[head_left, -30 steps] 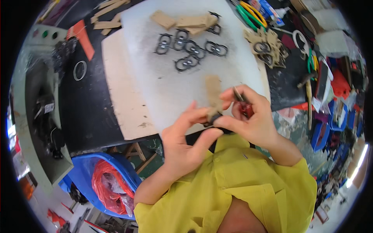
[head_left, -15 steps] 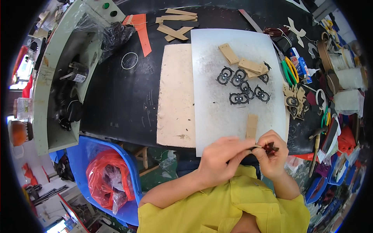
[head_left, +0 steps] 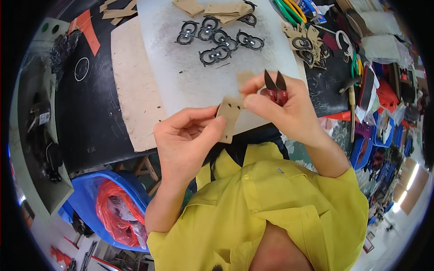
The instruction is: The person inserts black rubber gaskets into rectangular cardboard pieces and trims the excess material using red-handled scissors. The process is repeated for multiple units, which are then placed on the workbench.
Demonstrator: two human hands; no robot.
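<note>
Blue tub point(head_left: 81, 198) lower left, red bag point(head_left: 104, 204) inside. Grey shelf point(head_left: 63, 193) left of black table point(head_left: 97, 122). On table: orange strip point(head_left: 89, 35), thin white ring point(head_left: 88, 66) near it. Right: blue bin point(head_left: 360, 152), lit tubes point(head_left: 412, 176).

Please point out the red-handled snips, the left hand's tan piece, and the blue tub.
Red-handled snips point(head_left: 274, 94): head view, on the handles.
Tan piece point(head_left: 231, 119): head view, on its flat face.
Blue tub point(head_left: 87, 198): head view, on its wall.

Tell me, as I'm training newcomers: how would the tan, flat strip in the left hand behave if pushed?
The tan, flat strip with dark holes is probably light, looking thin. It seems fairly stiff: its lower end juts past the left hand without visible sag. Its flat face makes rolling unlikely.
</note>
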